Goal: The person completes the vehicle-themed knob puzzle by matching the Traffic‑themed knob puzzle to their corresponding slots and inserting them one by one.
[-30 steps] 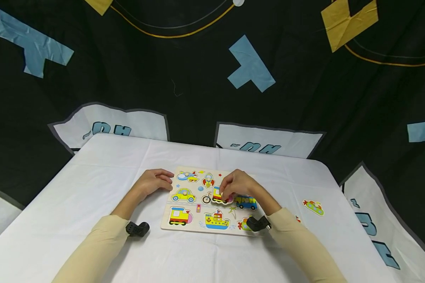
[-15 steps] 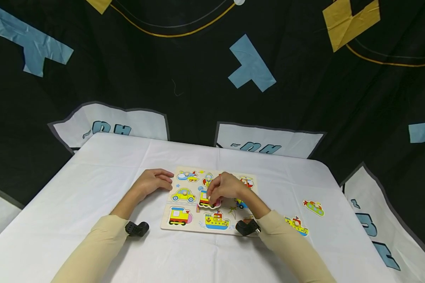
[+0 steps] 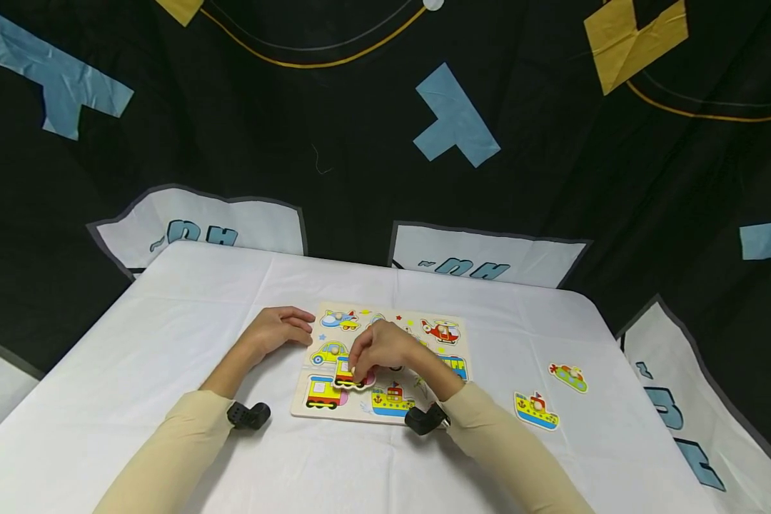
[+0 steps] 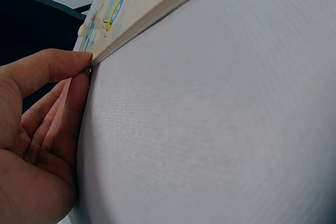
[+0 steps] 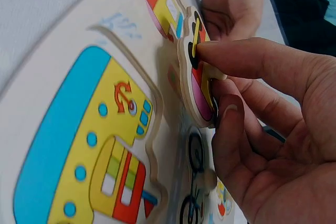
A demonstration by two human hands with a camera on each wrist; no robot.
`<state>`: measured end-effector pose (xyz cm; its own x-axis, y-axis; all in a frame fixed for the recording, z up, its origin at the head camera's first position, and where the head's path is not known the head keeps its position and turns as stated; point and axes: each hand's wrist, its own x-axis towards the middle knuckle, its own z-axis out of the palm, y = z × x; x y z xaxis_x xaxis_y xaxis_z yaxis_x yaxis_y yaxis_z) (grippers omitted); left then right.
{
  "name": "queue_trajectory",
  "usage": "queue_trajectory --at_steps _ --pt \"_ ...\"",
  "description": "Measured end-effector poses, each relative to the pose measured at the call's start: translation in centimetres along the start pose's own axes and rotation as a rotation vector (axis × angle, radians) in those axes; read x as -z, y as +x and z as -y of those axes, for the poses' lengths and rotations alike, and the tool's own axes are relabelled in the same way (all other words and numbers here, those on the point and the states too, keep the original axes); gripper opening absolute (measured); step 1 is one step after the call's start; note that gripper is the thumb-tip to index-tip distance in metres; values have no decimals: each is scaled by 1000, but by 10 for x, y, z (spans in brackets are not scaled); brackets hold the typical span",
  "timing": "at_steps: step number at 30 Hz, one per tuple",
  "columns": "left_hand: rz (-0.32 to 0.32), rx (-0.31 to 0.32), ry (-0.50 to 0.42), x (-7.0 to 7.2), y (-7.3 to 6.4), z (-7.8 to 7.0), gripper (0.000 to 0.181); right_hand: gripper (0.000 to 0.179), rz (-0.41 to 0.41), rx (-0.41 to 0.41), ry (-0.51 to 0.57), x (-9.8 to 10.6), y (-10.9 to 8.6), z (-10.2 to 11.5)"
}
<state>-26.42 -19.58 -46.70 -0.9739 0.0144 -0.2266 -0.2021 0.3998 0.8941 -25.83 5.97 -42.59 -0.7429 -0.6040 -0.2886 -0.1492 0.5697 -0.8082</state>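
My right hand (image 3: 382, 346) pinches a train puzzle piece (image 3: 347, 373) between thumb and fingers, holding it tilted just above the wooden puzzle board (image 3: 298, 403). In the right wrist view, this piece (image 5: 197, 72) is apart from the board. Below it to the left, a train is pictured on the board (image 3: 323, 392). At the board's left edge, my left hand (image 3: 278, 332) rests with relaxed fingers; in the left wrist view its fingertips (image 4: 81, 59) touch that edge. The right hand and forearm hide part of the board's middle.
Right of the board on the white tablecloth (image 3: 462, 471) lie a ship piece (image 3: 536, 412) and a submarine piece (image 3: 570, 378). A knobbed car piece (image 3: 330, 351) and a helicopter (image 3: 443, 331) show on the board. A dark cloth (image 3: 347, 164) hangs behind the table.
My right hand has moved left and toward the board's lower left, carrying the train piece. The ship piece, partly covered by the sleeve before, now shows fully. My left hand stays still.
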Motion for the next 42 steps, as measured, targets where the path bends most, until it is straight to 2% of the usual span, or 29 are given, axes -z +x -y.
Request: queue_trajectory --at_steps 3,8,21,27,34,42 --pt "2 6 -8 0 0 0 50 11 18 8 7 -5 2 4" --pt "6 2 -24 0 1 1 50 12 47 21 -47 -13 5 9" --pt "26 -19 -43 3 -1 0 49 15 59 10 -108 -37 13 21" --pt "34 -26 -38 4 -1 -1 50 15 65 -11 -118 -40 14 25" --pt "36 -27 -43 4 0 -1 50 15 60 7 -171 -42 14 26" --pt "38 -28 -46 4 0 0 50 15 55 -2 -167 -43 14 25"
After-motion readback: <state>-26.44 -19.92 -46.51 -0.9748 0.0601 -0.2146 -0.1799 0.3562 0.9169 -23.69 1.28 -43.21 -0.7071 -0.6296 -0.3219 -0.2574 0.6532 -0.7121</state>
